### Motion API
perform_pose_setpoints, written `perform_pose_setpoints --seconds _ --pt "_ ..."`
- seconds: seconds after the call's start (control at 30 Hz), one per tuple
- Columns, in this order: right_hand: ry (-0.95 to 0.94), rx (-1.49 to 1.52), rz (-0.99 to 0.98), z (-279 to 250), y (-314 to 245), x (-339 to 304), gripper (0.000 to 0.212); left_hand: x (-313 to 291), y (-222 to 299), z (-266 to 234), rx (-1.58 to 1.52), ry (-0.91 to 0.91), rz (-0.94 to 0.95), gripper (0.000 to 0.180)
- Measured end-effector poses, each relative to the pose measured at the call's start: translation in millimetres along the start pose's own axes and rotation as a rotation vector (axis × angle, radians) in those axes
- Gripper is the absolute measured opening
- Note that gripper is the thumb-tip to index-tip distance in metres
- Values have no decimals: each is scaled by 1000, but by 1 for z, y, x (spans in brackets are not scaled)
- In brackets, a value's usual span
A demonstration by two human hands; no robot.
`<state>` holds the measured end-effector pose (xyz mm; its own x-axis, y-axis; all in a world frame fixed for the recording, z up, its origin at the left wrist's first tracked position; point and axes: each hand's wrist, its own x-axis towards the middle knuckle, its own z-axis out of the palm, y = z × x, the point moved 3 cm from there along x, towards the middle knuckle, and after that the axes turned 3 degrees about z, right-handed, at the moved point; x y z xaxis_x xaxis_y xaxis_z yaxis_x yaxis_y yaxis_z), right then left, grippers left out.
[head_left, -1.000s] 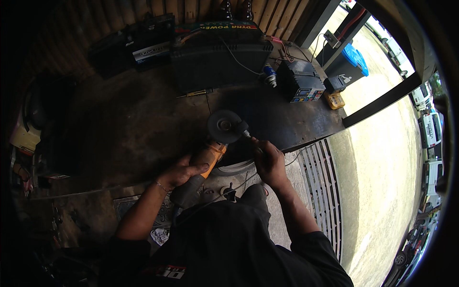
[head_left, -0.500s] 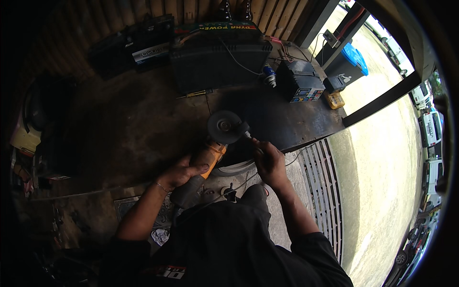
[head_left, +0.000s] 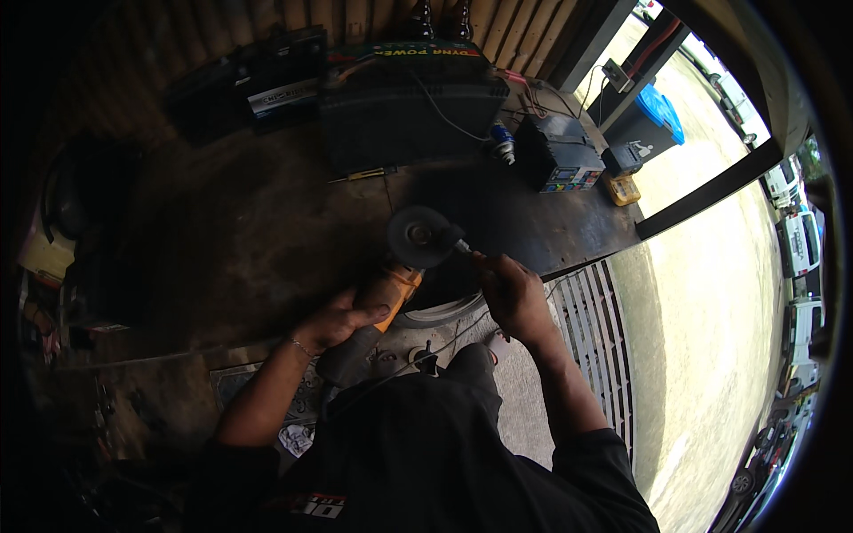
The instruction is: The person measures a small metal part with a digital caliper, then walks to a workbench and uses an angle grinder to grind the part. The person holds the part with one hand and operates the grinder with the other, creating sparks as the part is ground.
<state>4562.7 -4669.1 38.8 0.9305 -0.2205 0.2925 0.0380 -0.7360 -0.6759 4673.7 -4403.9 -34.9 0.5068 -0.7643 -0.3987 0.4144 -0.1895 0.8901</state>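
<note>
My left hand (head_left: 338, 322) is wrapped round the body of an orange and dark grey angle grinder (head_left: 388, 293). The grinder's round dark disc (head_left: 412, 252) faces up, above the edge of a dark workbench (head_left: 267, 240). My right hand (head_left: 515, 302) is closed on a small metal tool (head_left: 462, 247) with a silvery shank. The tool's dark end meets or overlaps the disc's right edge; whether they touch I cannot tell. My fingers hide the rest of the tool. A cord (head_left: 455, 339) runs below the grinder.
A large black battery (head_left: 413, 124) stands at the bench's back, with a yellow-handled tool (head_left: 362, 175) before it. A spray can (head_left: 502, 142), a charger-like box (head_left: 562, 155) and a yellow device (head_left: 624, 189) are at the right. A metal grate (head_left: 597, 338) lies beyond the bench's right side.
My right hand and forearm have shifted slightly to the right, with the wrist turned a little. The grinder and my left hand stay nearly in place.
</note>
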Motion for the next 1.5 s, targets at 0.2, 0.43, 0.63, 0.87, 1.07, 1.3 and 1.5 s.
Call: perform_pose_setpoints --seconds 0.2,0.43,0.63,0.87,1.07,1.3,1.5 --pt "-71 -47 20 -7 -2 3 23 2 -2 -2 7 -17 16 55" --pt "-107 -77 35 -10 -4 5 25 0 -3 -2 3 -21 -22 58" --pt "-109 -95 1 -14 -5 8 24 3 -4 -2 10 -15 17 58" --pt "-129 -102 9 -18 -8 10 24 1 -1 -1 20 -11 24 57" --pt "-136 -123 2 -19 -7 12 25 -1 1 0 3 -9 12 58" --pt "-185 -193 -20 -24 -8 15 25 1 -2 -1 16 -4 23 59" --pt "-212 -175 -4 -28 -11 18 28 2 -3 -2 14 -18 35 58"
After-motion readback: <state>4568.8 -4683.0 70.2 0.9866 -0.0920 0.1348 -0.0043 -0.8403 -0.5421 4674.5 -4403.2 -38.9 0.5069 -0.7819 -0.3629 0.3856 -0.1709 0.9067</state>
